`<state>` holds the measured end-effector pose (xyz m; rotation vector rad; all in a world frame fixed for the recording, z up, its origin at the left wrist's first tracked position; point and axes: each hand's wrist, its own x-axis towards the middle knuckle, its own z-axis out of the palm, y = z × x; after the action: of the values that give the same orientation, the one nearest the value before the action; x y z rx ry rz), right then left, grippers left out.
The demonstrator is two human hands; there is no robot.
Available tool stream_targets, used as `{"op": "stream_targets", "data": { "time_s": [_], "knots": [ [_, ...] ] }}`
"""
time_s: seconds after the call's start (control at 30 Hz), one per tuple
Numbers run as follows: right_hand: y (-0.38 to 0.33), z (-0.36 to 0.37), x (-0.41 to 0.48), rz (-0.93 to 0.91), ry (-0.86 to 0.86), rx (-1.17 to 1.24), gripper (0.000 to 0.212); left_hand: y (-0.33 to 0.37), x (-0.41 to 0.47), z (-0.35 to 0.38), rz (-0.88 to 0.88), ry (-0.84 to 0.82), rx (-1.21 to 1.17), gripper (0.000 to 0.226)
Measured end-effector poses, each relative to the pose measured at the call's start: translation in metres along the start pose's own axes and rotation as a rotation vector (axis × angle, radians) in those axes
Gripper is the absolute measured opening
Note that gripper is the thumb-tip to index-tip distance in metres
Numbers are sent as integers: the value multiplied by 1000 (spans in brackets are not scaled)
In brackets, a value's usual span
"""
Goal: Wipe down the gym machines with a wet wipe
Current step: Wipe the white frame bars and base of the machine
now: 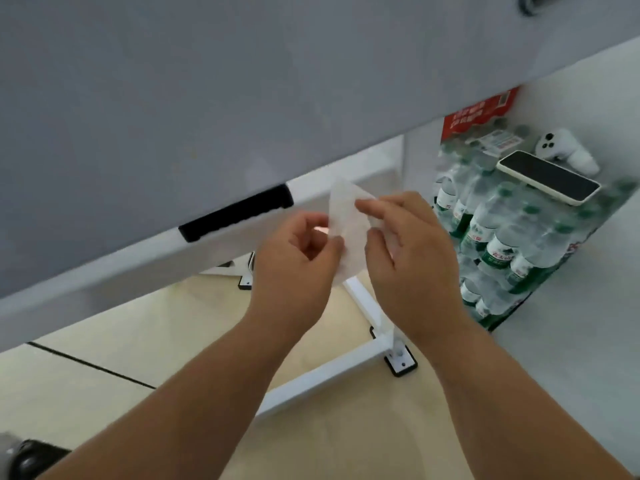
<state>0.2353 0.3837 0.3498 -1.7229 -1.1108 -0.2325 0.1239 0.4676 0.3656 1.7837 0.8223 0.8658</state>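
In front of you runs the broad grey table (173,98), its top filling the upper half of the view. A white edge rail runs along its near side, with a black bracket (235,213) set into it. Below lies a beige tiled floor (138,358), crossed by the white metal frame bars (329,375), which end in a black foot plate (400,363). To your right, between pale surfaces, stands a shrink-wrapped pack of water bottles (502,244) with green labels. A phone (549,176) lies face up on top of it, and a white game controller (564,150) sits just behind the phone. The wet wipe (346,216) is off every surface, held up between your two hands just in front of the table's edge. Your left hand (294,265) has its fingers curled and pinches the wipe's left edge between thumb and fingertips. Your right hand (412,268) pinches its upper right part with thumb and forefinger, the other fingers loosely bent behind the sheet. The wipe looks thin, translucent and partly unfolded.
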Motion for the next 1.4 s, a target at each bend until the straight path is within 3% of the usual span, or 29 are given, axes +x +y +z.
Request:
{"op": "stream_targets", "data": {
  "time_s": [0.17,0.23,0.33,0.47,0.6,0.7,0.77,0.83,0.93,1.1,1.2,1.4],
  "knots": [
    [6,13,29,-172,-2,-311,42,12,17,-2,119,188,118,27],
    [8,20,28,-250,93,-487,45,12,23,-2,138,272,116,32],
    [7,29,9,-386,211,-502,49,10,30,2,147,360,77,35],
    [20,41,-7,-411,-29,-398,65,11,29,9,147,417,5,38],
    [26,45,11,-374,-217,-468,76,8,29,3,158,388,34,38],
    [20,41,32,-376,-311,-585,89,10,18,-8,339,336,214,27],
    [17,41,38,-404,-346,-615,95,7,10,-16,553,296,492,17],
    [20,43,35,-436,-313,-587,90,-6,1,-16,683,273,804,32],
    [27,36,36,-440,-301,-615,85,-25,-6,-14,657,234,1024,56],
    [12,24,45,-266,-433,-685,102,-42,-24,-37,567,282,1171,71],
    [-1,42,35,-378,-453,-651,105,-50,-28,-58,549,287,1227,82],
    [18,44,48,-275,-235,-578,90,-59,-30,-80,443,278,1271,96]
  ]
}}
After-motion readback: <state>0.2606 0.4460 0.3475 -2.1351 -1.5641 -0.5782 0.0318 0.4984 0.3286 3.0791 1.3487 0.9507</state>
